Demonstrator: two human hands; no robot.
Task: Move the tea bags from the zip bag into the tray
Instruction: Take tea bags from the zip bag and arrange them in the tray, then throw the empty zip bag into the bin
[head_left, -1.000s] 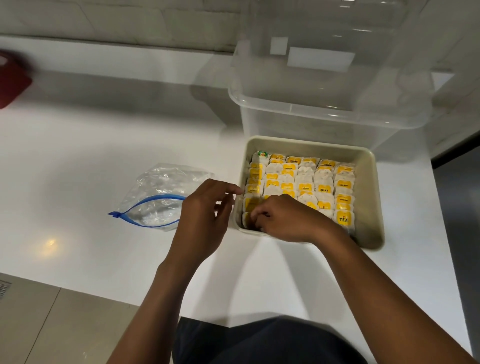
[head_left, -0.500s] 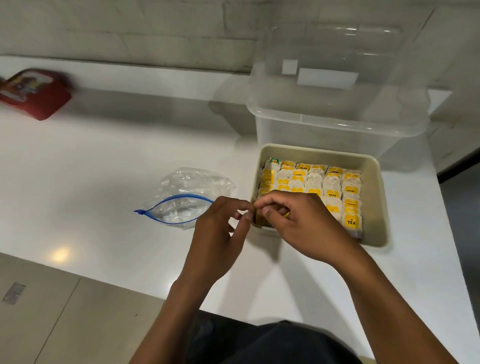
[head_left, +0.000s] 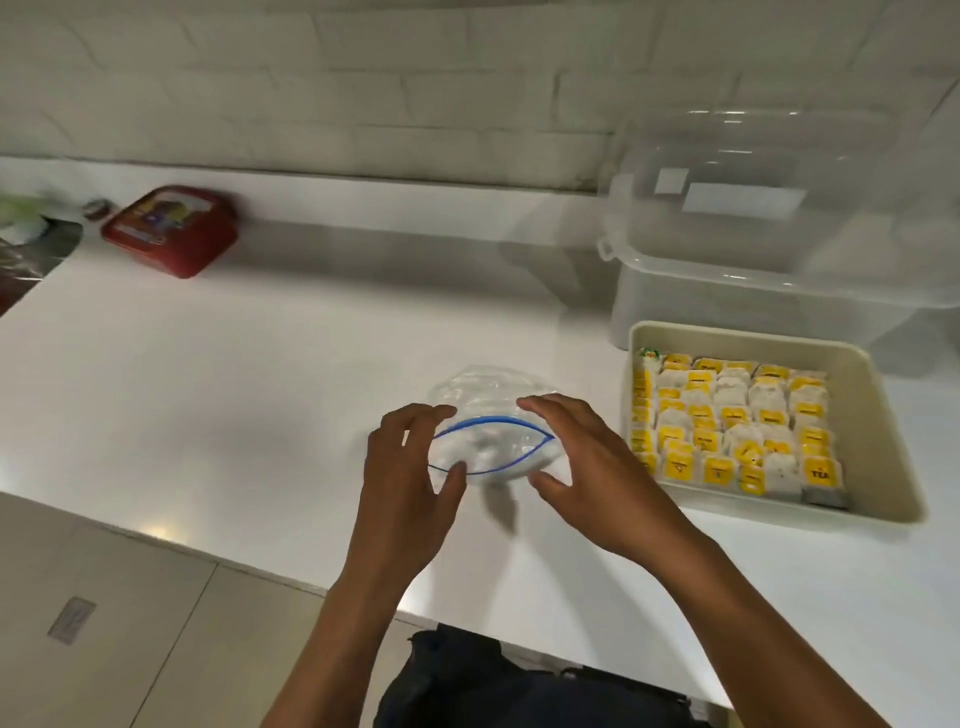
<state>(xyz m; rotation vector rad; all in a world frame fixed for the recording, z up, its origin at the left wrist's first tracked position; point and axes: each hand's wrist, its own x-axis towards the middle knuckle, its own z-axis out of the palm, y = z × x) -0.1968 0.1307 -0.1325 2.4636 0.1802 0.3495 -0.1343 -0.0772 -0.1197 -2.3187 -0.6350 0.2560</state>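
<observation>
A clear zip bag (head_left: 485, 402) with a blue zip line lies on the white counter, its mouth gaping toward me; I see no tea bags inside. My left hand (head_left: 410, 467) is at the bag's left end and my right hand (head_left: 582, 462) at its right end, fingers spread around the mouth. Whether either hand touches the plastic is unclear. To the right, a beige tray (head_left: 878, 431) holds several rows of yellow-labelled tea bags (head_left: 727, 426).
A large clear plastic bin (head_left: 769, 249) stands behind the tray against the tiled wall. A red box (head_left: 169, 228) sits at the far left of the white counter (head_left: 234, 389). The counter's front edge runs just below my wrists.
Both hands left the tray's near-left corner and moved left to the zip bag. They now flank its open mouth. The view has swung left.
</observation>
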